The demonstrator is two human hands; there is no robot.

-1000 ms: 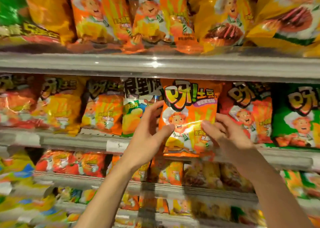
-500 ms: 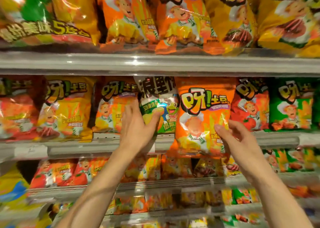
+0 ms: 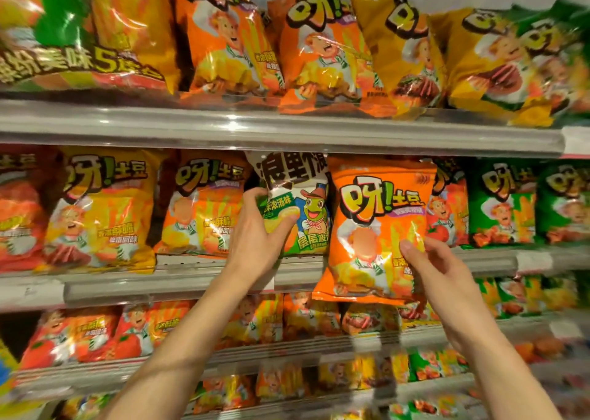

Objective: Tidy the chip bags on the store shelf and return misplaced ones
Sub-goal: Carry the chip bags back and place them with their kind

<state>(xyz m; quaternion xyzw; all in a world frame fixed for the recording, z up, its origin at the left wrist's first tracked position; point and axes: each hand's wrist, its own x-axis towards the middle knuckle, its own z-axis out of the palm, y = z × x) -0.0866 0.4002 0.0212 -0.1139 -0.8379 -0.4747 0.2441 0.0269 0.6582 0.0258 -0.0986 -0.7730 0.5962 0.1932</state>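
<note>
The left hand (image 3: 258,244) has its fingers curled round the frog bag (image 3: 298,209), an odd one out standing on the middle shelf (image 3: 191,279) between orange bags. The right hand (image 3: 437,279) pinches the orange bag (image 3: 376,228) by its lower right edge, held in front of the row. Neither is placed yet, and the top-shelf bags lean untidily, so I judge most work remains.
</note>
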